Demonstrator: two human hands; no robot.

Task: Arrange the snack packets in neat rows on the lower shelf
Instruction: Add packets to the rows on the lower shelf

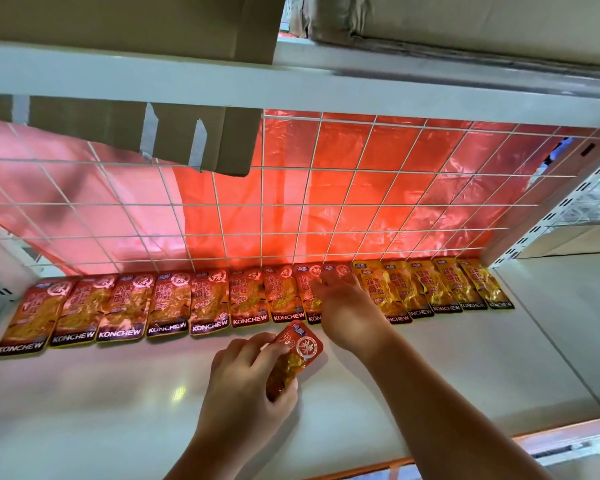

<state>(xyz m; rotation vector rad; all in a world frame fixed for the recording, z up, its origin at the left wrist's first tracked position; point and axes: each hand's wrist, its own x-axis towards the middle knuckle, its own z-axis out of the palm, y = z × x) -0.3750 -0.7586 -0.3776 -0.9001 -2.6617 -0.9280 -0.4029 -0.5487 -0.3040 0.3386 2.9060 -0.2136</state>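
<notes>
Along the back of the white lower shelf (118,410) we see a flat row of KONCHEW packets (208,303) — glossy red, then yellow. Our left hand (246,386) pinches a loose red packet (300,351); our right hand (347,306) lies bent-fingered on the row — we cannot tell whether it grips.

A row of packets (208,299) runs left to right along the shelf's (118,393) far edge, against the grid (326,202). Nearer, before the row's middle, the left grip (243,375) holds one packet (300,348); the right grip (347,306) rests on the row.
</notes>
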